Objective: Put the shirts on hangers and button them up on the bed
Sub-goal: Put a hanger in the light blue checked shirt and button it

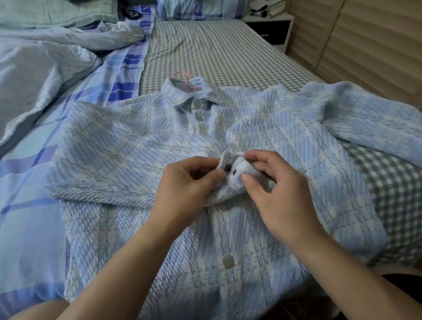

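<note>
Here the blue plaid shirt (136, 149) lies face up on the bed (214, 47), collar away from the person and hem toward them, so its button line runs straight out from the body. A pink hanger (182, 76) is already in the neck, its hook poking out past the collar.

Both hands meet at mid-chest on that line. The left hand (189, 183) pinches the edge that carries a dark button (227, 168); the right hand (277, 190) pinches the opposite edge, where a buttonhole (234, 172) shows just beside the button. The two edges are lifted off the shirt and nearly touching, button to the left of the hole.

By my reading, the step in hand is pushing this button through. What matters is that sideways gap: button and hole sit level with each other, so the move is a short push across the placket, not along it.

Above, the collar button (197, 103) and the one below it look fastened. Nearer the person, the lower buttons (228, 261) appear done or not, I cannot tell which.
</note>
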